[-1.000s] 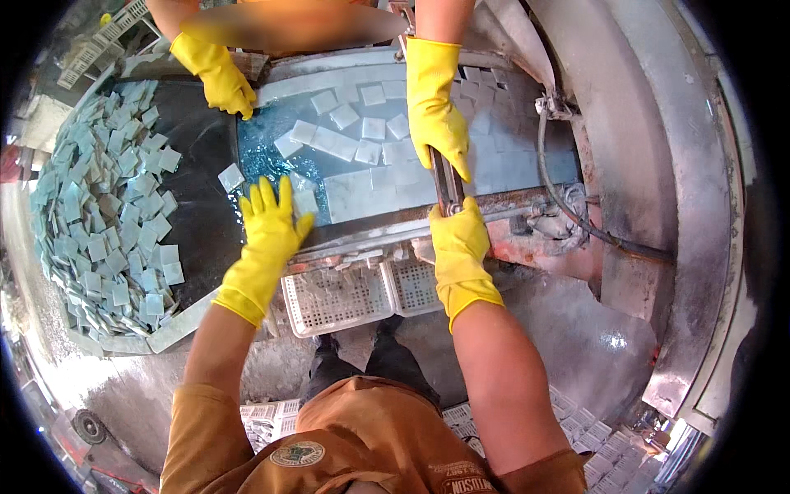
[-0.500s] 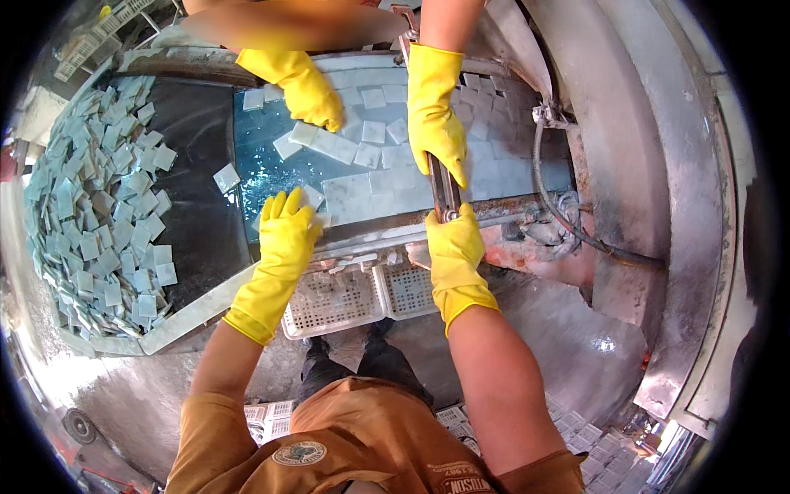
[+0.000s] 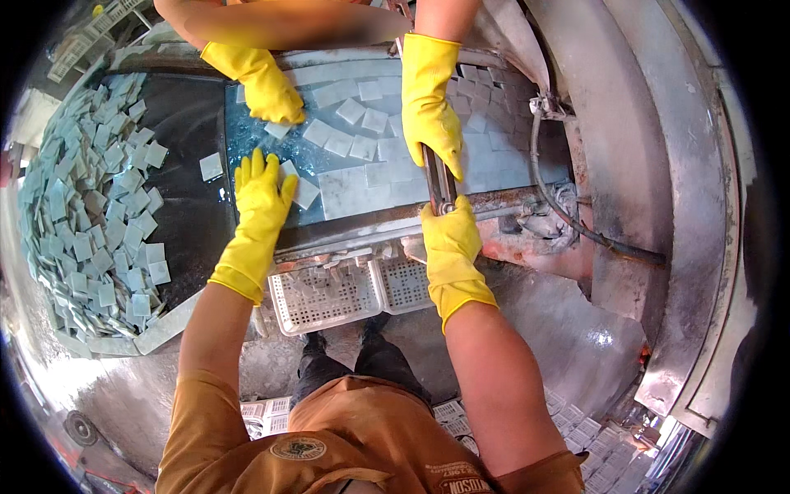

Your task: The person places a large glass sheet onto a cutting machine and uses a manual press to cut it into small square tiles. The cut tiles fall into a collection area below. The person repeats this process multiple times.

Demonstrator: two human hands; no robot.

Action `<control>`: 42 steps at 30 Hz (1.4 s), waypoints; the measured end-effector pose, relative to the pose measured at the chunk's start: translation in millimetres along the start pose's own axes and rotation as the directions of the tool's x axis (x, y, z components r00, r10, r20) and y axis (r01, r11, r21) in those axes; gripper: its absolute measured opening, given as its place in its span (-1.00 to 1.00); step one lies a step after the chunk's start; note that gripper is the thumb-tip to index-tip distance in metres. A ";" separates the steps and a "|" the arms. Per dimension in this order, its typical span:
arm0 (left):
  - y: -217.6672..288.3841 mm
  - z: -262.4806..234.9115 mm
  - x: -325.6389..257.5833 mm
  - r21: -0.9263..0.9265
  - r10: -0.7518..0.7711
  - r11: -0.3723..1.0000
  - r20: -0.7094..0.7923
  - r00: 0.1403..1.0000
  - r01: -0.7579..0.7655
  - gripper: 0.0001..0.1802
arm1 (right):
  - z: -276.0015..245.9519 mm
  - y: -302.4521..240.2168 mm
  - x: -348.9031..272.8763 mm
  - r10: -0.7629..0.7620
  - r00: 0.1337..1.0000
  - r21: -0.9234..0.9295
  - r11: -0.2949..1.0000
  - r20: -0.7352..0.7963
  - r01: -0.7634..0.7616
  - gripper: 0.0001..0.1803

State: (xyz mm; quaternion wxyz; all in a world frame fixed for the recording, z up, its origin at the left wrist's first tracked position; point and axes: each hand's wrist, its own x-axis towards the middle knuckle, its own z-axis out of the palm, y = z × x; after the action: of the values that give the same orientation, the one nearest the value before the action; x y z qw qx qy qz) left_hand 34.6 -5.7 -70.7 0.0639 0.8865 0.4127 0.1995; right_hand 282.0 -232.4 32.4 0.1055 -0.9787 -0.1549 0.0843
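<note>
A: While the left hand (image 3: 262,188) hung palm down by the near left corner of the wet blue surface (image 3: 247,130), was anything in it?

B: Nothing visible. Its fingers were spread wide. A square white tile (image 3: 305,194) lay just beside its thumb, a little in from the near edge; I could not tell whether they touched.

A: And the right hand (image 3: 452,235)?

B: Closed round the near end of a metal bar (image 3: 439,183), at the near edge. A co-worker's hand (image 3: 433,123) held the same bar farther toward the far edge; their other hand (image 3: 273,90) was curled near the far left corner, contents hidden.

A: Remaining tiles?

B: Flat rows (image 3: 370,176) reached toward the right edge. One loose tile (image 3: 211,167) lay on a black sheet (image 3: 188,115) past the left edge, with a heaped pile (image 3: 99,222) beyond it.

A: Handling estimate?

B: I judged the tile light, stiff and probably brittle, corners weakest. Water likely made it slick and apt to cling. Best hold: two opposite sides between thumb and fingers, or a flat slide under fingertips. The bar seemed rigid and heavier, best held at both ends.
</note>
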 end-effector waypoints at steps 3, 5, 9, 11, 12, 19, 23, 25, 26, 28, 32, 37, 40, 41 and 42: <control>18.5 -1.9 -14.5 0.051 0.019 0.998 0.051 0.999 -0.021 -0.12 | -0.4 0.9 0.1 -0.001 1.000 -0.011 1.000 -0.016 0.001 -0.39; 17.7 -12.5 -9.5 0.039 0.056 0.997 0.151 0.987 -0.062 -0.10 | -0.8 2.4 1.5 -0.009 1.000 -0.001 1.000 -0.019 0.009 -0.37; 5.6 -31.0 -3.6 -0.054 0.163 0.987 0.241 0.957 -0.154 -0.04 | -3.0 2.7 2.5 0.020 0.999 -0.005 1.000 0.027 -0.020 -0.35; -2.3 -24.2 -8.4 -0.054 0.139 0.990 0.252 0.958 -0.129 -0.05 | -2.6 1.7 2.2 0.024 0.999 -0.014 1.000 0.036 -0.024 -0.34; -4.6 -19.2 -11.4 -0.055 0.120 0.992 0.244 0.962 -0.110 -0.05 | -2.1 0.9 2.0 0.019 0.999 -0.019 1.000 0.031 -0.018 -0.35; 26.8 -32.1 3.4 0.029 0.016 0.999 0.364 0.931 -0.029 0.08 | -3.0 -0.1 2.4 0.013 1.000 0.007 1.000 0.000 -0.013 -0.40; 13.5 -44.0 20.5 -0.001 0.149 0.986 0.428 0.891 -0.165 0.01 | -0.2 3.6 0.6 0.009 1.000 0.016 1.000 -0.022 -0.008 -0.43; 8.8 -49.5 31.9 0.024 0.189 0.973 0.486 0.853 -0.229 0.04 | 2.8 5.1 1.7 -0.001 1.000 0.015 1.000 -0.023 0.001 -0.44; 7.1 -44.7 27.1 -0.017 0.173 0.982 0.476 0.862 -0.188 0.05 | 2.3 5.8 2.1 0.006 1.000 0.018 1.000 -0.006 -0.006 -0.43; 7.3 -36.7 19.1 -0.098 0.142 0.989 0.452 0.880 -0.109 0.09 | -1.0 1.4 2.7 0.011 1.000 0.031 0.999 0.020 -0.012 -0.43; 32.4 -31.4 6.4 -0.004 0.040 0.999 0.402 0.915 -0.042 0.16 | 0.6 4.2 0.5 0.009 1.000 0.033 0.999 0.007 -0.009 -0.43; 20.5 -37.8 19.4 -0.024 0.106 0.994 0.444 0.890 -0.106 0.17 | 1.1 4.4 3.7 -0.013 1.000 0.027 1.000 -0.013 0.013 -0.42; 15.5 -47.1 18.8 -0.022 0.137 0.989 0.542 0.829 -0.148 0.16 | 3.2 7.6 4.6 -0.010 1.000 0.032 0.999 -0.005 0.010 -0.43; 18.0 -43.9 10.8 -0.028 0.139 0.989 0.515 0.846 -0.145 0.16 | 1.9 6.5 3.5 -0.006 1.000 0.033 0.999 -0.009 0.007 -0.43; 17.9 -39.2 -0.5 -0.026 0.135 0.990 0.486 0.864 -0.140 0.16 | 0.4 1.8 1.4 -0.008 1.000 0.039 0.999 -0.010 0.008 -0.43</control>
State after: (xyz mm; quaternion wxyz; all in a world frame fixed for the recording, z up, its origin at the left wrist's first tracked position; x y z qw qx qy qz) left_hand 31.0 -19.7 -30.2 0.1469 0.9355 0.3203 -0.0275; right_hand 283.7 -233.5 31.3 0.1258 -0.9761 -0.1566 0.0823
